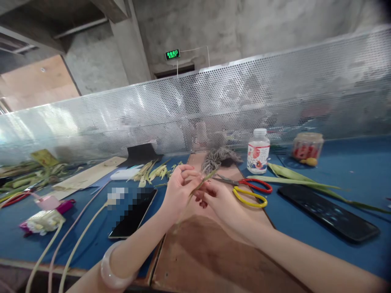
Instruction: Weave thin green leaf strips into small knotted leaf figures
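My left hand (180,188) and my right hand (218,201) meet over a brown wooden board (210,252), both pinching a thin green-yellow leaf strip (200,185) that runs slantwise between the fingers. The left wrist wears a pale bangle (114,272). Just right of the hands lie scissors with one red and one yellow handle (252,191), blades pointing left. A bundle of frayed grey fibre (218,156) lies at the board's far end.
Blue table (351,171) backed by a perforated metal screen (244,97). A dark phone (132,215) lies left, a black tablet (328,211) right. Long green leaves (305,179), a white bottle (258,151), a jar (307,148), cut leaf pieces (151,171), cables (76,240).
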A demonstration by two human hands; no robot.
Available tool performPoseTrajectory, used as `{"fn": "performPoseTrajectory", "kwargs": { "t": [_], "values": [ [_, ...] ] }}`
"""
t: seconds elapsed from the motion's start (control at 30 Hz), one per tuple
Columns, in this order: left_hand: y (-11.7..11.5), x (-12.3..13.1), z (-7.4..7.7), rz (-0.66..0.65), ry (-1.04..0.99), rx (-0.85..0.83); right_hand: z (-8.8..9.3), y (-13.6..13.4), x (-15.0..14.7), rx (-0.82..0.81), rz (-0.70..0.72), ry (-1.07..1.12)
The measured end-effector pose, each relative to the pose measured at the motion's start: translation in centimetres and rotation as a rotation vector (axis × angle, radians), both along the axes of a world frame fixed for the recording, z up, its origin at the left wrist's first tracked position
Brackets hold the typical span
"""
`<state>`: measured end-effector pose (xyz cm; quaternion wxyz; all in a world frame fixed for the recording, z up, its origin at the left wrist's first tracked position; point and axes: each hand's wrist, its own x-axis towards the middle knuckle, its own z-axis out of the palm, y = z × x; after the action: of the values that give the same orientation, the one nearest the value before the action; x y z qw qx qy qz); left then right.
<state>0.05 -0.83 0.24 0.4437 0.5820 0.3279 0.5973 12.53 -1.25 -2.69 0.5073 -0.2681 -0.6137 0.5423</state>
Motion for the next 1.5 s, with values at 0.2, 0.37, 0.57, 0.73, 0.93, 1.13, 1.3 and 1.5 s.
{"fn": "performPoseTrajectory", "kwargs": {
  "t": [0.2,0.37,0.57,0.73,0.93,1.13,1.3,1.5],
  "values": [
    [-0.7,0.5,0.1,-0.005,-0.055,0.044,-1.1,0.4,-1.3,-0.128,0.155,0.067],
    [-0.7,0.5,0.0,0.034,0.05,0.093,-1.7,0.2,-1.8,-0.289,0.237,0.219],
    [0.5,-0.1,-0.6,0.086,0.117,0.108,-0.8,1.0,0.1,-0.298,0.108,0.303],
    [1.0,-0.1,-0.9,0.089,0.205,0.14,0.1,3.7,3.0,-0.259,-0.177,0.275],
    [1.1,-0.4,-1.2,0.072,0.277,0.163,0.6,3.8,3.6,0.033,-0.051,-0.007],
    [1.2,-0.4,-1.5,0.057,0.283,0.149,0.9,3.2,3.7,0.119,-0.088,-0.102],
    [1.1,-0.3,-1.4,0.048,0.275,0.139,0.8,3.2,3.8,0.194,-0.145,-0.185],
    [1.2,-0.3,-1.6,0.029,0.231,0.099,0.1,2.6,2.7,0.181,-0.242,-0.168]
  ]
}}
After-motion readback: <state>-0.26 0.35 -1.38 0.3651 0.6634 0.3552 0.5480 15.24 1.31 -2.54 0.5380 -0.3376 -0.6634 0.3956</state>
